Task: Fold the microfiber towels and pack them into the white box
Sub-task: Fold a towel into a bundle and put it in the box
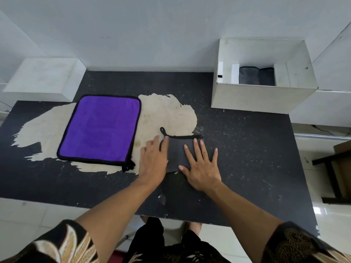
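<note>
A folded dark grey towel (175, 150) with a black hem and loop lies on the table in front of me. My left hand (152, 158) lies flat with straight fingers along the towel's left edge. My right hand (201, 164) presses flat on its right half, fingers spread. A purple towel (100, 128) with black trim lies spread flat to the left. The white box (262, 95) stands open at the back right, with folded grey towels (256, 75) inside it.
The table (247, 149) is black with a large worn beige patch in the middle. A closed white box (43, 80) sits at the back left. White surfaces flank the table on the right, and a dark stool (334, 173) stands at the right.
</note>
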{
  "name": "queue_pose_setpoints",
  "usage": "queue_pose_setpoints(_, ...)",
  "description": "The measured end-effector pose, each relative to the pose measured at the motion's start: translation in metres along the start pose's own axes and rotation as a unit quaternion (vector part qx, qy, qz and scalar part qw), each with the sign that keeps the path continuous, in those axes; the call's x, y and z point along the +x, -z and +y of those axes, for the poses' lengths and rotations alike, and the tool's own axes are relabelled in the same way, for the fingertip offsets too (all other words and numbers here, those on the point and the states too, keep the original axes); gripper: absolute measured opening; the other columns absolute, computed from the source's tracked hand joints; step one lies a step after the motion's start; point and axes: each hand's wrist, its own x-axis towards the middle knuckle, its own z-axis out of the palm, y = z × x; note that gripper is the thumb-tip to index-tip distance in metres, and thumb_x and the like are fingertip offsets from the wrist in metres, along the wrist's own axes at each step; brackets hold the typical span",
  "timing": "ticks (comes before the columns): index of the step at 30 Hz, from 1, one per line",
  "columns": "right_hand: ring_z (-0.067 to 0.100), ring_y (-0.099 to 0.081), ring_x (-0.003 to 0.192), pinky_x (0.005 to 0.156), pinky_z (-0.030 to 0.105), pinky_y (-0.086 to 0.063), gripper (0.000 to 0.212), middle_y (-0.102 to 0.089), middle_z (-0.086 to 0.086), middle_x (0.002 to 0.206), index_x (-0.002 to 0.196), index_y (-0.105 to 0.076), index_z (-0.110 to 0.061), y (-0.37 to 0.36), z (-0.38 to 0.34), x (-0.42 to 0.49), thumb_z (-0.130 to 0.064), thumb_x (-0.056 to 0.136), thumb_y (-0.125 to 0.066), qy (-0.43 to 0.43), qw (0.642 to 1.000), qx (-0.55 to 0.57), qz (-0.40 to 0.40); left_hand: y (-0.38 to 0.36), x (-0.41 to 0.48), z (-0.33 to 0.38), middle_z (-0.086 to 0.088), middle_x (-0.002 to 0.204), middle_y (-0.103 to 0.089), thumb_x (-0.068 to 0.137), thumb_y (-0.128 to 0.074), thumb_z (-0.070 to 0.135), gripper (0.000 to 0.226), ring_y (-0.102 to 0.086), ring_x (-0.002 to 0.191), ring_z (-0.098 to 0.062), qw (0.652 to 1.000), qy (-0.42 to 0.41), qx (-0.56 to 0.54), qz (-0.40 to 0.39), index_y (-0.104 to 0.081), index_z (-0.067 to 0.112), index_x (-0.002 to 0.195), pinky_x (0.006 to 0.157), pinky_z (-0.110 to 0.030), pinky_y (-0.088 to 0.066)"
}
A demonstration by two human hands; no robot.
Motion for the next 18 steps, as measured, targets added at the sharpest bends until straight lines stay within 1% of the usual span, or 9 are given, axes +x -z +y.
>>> queue_pose_setpoints(2, 0.025, 0.035, 0.143, 0.112, 0.067, 0.012, 0.074, 0.035, 0.005, 0.157, 0.153, 0.022, -0.031, 0.002, 0.001, 0.0, -0.069, 0.095, -0.007, 0.003, 1.0, -0.001, -0.008, -0.006, -0.006, 0.0, -0.019, 0.163, -0.002, 0.09, -0.06, 0.01, 0.086, -0.01, 0.148, -0.038, 0.988, -0.141, 0.048, -0.05, -0.007, 0.013, 0.157, 0.117, -0.047, -0.025)
queue_pose_setpoints(3, 0.025, 0.035, 0.143, 0.112, 0.068, 0.012, 0.074, 0.035, 0.005, 0.157, 0.152, 0.022, -0.031, 0.003, 0.001, 0.0, -0.069, 0.095, -0.007, 0.004, 1.0, -0.003, -0.011, -0.01, -0.011, -0.001, -0.016, 0.164, 0.008, 0.095, -0.051, 0.01, 0.08, 0.002, 0.151, -0.034, 0.981, -0.162, 0.062, -0.087, 0.001, 0.012, 0.157, 0.121, -0.047, -0.015)
queue_pose_setpoints(5, 0.026, 0.034, 0.144, 0.112, 0.068, 0.013, 0.075, 0.035, 0.005, 0.157, 0.152, 0.023, -0.031, 0.005, 0.0, 0.0, -0.069, 0.095, -0.008, 0.005, 1.0, -0.009, -0.017, -0.016, -0.018, -0.005, -0.014, 0.162, 0.018, 0.1, -0.038, 0.011, 0.074, 0.013, 0.151, -0.029, 0.978, -0.143, 0.058, -0.138, 0.009, 0.009, 0.156, 0.124, -0.045, -0.005)
queue_pose_setpoints(9, 0.03, 0.031, 0.145, 0.111, 0.068, 0.012, 0.077, 0.033, 0.008, 0.158, 0.153, 0.021, -0.029, 0.015, -0.004, 0.001, -0.065, 0.097, -0.018, -0.001, 0.999, -0.017, -0.051, -0.018, -0.028, -0.006, -0.018, 0.159, 0.024, 0.097, -0.045, 0.01, 0.082, 0.016, 0.15, -0.03, 0.974, -0.114, 0.091, -0.172, 0.014, 0.003, 0.153, 0.124, -0.044, 0.0)
queue_pose_setpoints(11, 0.034, 0.023, 0.147, 0.114, 0.066, 0.006, 0.081, 0.024, 0.012, 0.161, 0.156, 0.01, -0.024, 0.026, -0.01, -0.001, -0.059, 0.098, -0.034, -0.027, 0.998, 0.006, -0.061, -0.014, -0.029, -0.005, -0.02, 0.161, 0.018, 0.095, -0.05, 0.01, 0.084, 0.009, 0.151, -0.033, 0.972, -0.116, 0.109, -0.175, 0.009, 0.002, 0.154, 0.124, -0.045, -0.004)
queue_pose_setpoints(12, 0.037, 0.012, 0.149, 0.116, 0.063, -0.001, 0.081, 0.013, 0.014, 0.163, 0.157, -0.002, -0.021, 0.032, -0.012, -0.003, -0.055, 0.096, -0.043, -0.062, 0.997, 0.038, -0.041, -0.012, -0.029, -0.004, -0.021, 0.162, 0.009, 0.093, -0.053, 0.011, 0.083, -0.001, 0.151, -0.036, 0.973, -0.115, 0.109, -0.165, 0.0, 0.002, 0.156, 0.123, -0.045, -0.008)
queue_pose_setpoints(14, 0.038, -0.025, 0.142, 0.111, 0.053, -0.027, 0.067, -0.021, 0.017, 0.157, 0.147, -0.03, -0.015, 0.043, -0.013, -0.01, -0.045, 0.092, -0.056, -0.16, 0.978, 0.122, 0.044, -0.005, -0.023, 0.0, -0.019, 0.156, -0.025, 0.086, -0.06, 0.014, 0.071, -0.029, 0.14, -0.034, 0.984, -0.113, 0.08, -0.114, -0.032, 0.003, 0.15, 0.118, -0.042, -0.024)
queue_pose_setpoints(16, 0.035, -0.047, 0.123, 0.096, 0.043, -0.042, 0.053, -0.044, 0.014, 0.137, 0.132, -0.042, -0.012, 0.046, -0.006, -0.014, -0.037, 0.089, -0.06, -0.249, 0.94, 0.217, 0.083, 0.006, -0.008, 0.007, -0.012, 0.133, -0.046, 0.084, -0.062, 0.014, 0.045, -0.046, 0.116, -0.028, 0.993, -0.109, 0.018, -0.05, -0.055, 0.008, 0.127, 0.097, -0.036, -0.041)
queue_pose_setpoints(18, 0.034, -0.055, 0.114, 0.087, 0.04, -0.046, 0.052, -0.051, 0.013, 0.13, 0.131, -0.044, -0.011, 0.044, 0.0, -0.013, -0.033, 0.088, -0.062, -0.307, 0.897, 0.316, 0.042, 0.02, 0.014, 0.02, -0.008, 0.117, -0.052, 0.09, -0.057, 0.014, 0.023, -0.053, 0.1, -0.026, 0.994, -0.055, -0.089, -0.043, -0.058, 0.011, 0.112, 0.078, -0.033, -0.042)
